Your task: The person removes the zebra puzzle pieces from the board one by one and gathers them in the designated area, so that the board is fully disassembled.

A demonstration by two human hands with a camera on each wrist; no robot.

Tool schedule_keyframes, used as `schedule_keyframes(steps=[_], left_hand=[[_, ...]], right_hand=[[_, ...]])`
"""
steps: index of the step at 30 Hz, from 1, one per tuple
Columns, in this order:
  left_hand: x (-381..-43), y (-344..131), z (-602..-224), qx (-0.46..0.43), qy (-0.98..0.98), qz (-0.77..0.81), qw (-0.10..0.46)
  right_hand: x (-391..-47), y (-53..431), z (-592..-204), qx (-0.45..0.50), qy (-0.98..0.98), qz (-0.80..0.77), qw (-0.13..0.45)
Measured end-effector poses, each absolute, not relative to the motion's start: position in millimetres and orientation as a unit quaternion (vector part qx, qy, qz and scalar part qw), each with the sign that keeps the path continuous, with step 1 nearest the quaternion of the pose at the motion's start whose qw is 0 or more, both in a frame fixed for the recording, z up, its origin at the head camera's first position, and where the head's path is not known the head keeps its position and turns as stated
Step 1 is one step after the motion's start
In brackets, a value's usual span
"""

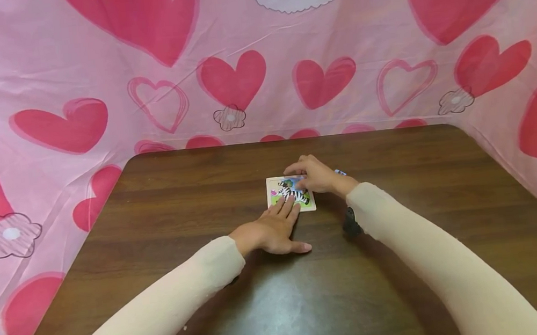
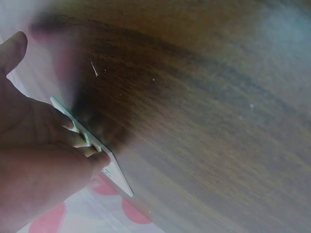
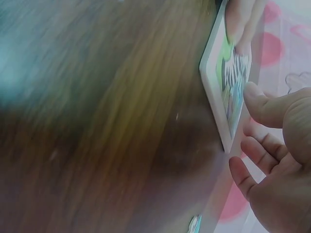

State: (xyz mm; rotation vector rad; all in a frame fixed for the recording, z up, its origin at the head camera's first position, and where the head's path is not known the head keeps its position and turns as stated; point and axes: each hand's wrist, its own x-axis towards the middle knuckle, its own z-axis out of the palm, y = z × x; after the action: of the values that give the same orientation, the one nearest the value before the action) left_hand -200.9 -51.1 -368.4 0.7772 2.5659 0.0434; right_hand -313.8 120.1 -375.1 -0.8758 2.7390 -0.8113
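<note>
A square picture board [image 1: 274,184], probably a puzzle, lies flat on the table with a zebra on green and blue inside a pale border. My left hand [image 1: 274,231] rests on its near edge, fingers straight and thumb spread out to the side. In the left wrist view the fingertips [image 2: 101,160] lie on the board's face. My right hand [image 1: 317,176] is at the far right corner, fingers bent and thumb over the picture. Seen from the right wrist, its thumb [image 3: 265,107] is close to the picture and nothing shows between thumb and fingers.
A small blue piece [image 1: 340,172] lies on the table just beyond the right wrist. The brown wooden table [image 1: 179,197] reaches to a pink cloth backdrop [image 1: 279,31] with hearts at the back and sides. A dark band [image 1: 351,223] hangs under the right sleeve.
</note>
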Motion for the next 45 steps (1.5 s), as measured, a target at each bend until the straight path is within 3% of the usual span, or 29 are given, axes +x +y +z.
schedule_keyframes(steps=[15, 45], left_hand=[[-199, -49, -366, 0.282, 0.929, 0.021, 0.238], [-200, -50, -367, 0.283, 0.933, 0.016, 0.224]], right_hand=[[-310, 102, -375, -0.291, 0.934, -0.186, 0.095], [-312, 96, -374, -0.32, 0.924, -0.202, 0.06]])
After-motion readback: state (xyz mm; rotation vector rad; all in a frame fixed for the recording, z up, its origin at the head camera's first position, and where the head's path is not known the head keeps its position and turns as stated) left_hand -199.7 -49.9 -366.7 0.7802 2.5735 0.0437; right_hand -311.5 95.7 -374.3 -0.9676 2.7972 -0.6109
